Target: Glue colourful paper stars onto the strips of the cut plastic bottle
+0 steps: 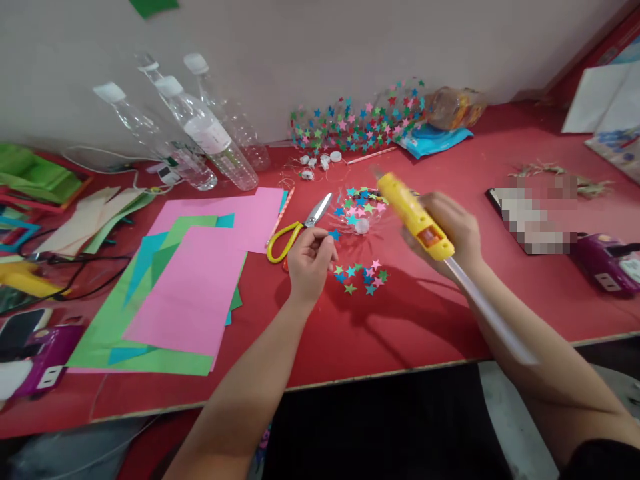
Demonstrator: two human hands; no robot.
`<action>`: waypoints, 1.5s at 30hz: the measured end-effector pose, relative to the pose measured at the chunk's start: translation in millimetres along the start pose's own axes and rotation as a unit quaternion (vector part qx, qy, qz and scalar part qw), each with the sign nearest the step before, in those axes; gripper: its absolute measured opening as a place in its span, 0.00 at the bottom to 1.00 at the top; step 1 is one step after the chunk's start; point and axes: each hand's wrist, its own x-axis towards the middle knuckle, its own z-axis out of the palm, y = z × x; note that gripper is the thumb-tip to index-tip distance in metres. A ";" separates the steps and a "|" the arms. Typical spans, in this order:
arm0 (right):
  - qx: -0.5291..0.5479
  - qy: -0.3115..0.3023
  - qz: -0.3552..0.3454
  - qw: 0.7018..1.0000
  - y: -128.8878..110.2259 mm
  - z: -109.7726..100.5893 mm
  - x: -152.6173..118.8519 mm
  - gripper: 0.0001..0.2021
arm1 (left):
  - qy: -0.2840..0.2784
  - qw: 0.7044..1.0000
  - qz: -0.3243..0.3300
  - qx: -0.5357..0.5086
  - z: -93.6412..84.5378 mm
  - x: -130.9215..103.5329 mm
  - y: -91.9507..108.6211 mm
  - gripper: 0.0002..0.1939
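In my right hand (457,230) is a yellow glue gun (415,217), its nozzle pointing up and to the left. A long clear glue stick (490,310) sticks out of its back end. My left hand (311,260) is closed in a pinch, with a small blue star (334,235) at its fingertips. Just right of that hand lies a loose group of coloured stars (351,289). Beyond it stands a clear plastic bottle piece (362,227) with stars stuck on it. Yellow-handled scissors (285,241) lie beside my left hand, partly behind it.
Coloured paper sheets (190,293) are piled at left. Several plastic bottles (215,137) stand by the wall. A star-covered bottle (357,123) lies at the back near a blue packet (435,140). Purple power strips (607,263) sit at both sides. The red table's front edge (350,379) is close.
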 end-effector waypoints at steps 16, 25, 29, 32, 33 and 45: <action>0.091 -0.138 -0.041 0.985 -17.9 18.8 -6.8 0.17 | 0.026 0.999 0.017 0.023 0.0 0.1 -1.4 0.03; 0.073 -0.137 -0.028 0.987 -20.0 20.7 -7.4 0.17 | 0.021 0.998 0.033 0.039 -0.7 -0.9 -1.2 0.02; 0.069 -0.122 -0.037 0.989 -18.1 22.2 -9.1 0.17 | 0.024 0.998 0.033 0.039 -0.9 -0.9 -0.9 0.03; 0.063 -0.112 -0.045 0.991 -16.6 22.8 -9.8 0.17 | 0.022 0.998 0.034 0.040 -0.7 -0.8 -0.1 0.03; 0.062 -0.112 -0.047 0.991 -16.2 22.9 -9.9 0.17 | 0.022 0.998 0.034 0.039 -0.5 -0.8 0.2 0.03; 0.056 -0.115 -0.047 0.991 -15.5 23.4 -9.3 0.18 | 0.021 0.998 0.036 0.041 -0.5 -0.8 -0.1 0.03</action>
